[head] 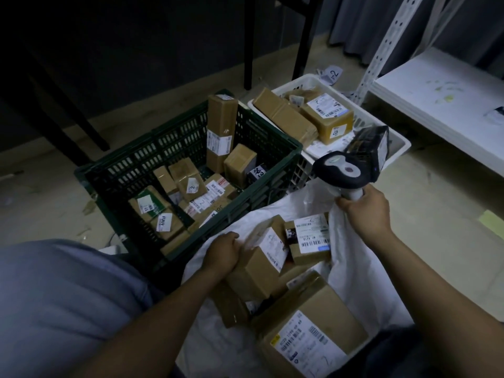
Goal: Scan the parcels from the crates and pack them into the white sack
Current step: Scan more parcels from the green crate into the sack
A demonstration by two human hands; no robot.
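Brown parcel partly behind left hand

L hand fingertips hid behind cardboard parcel in white sack, R hand fingers tucked out of sight round scanner grip, big near box & sack cut by bottom edge, white shelf cut at right, labels too blurred to read.
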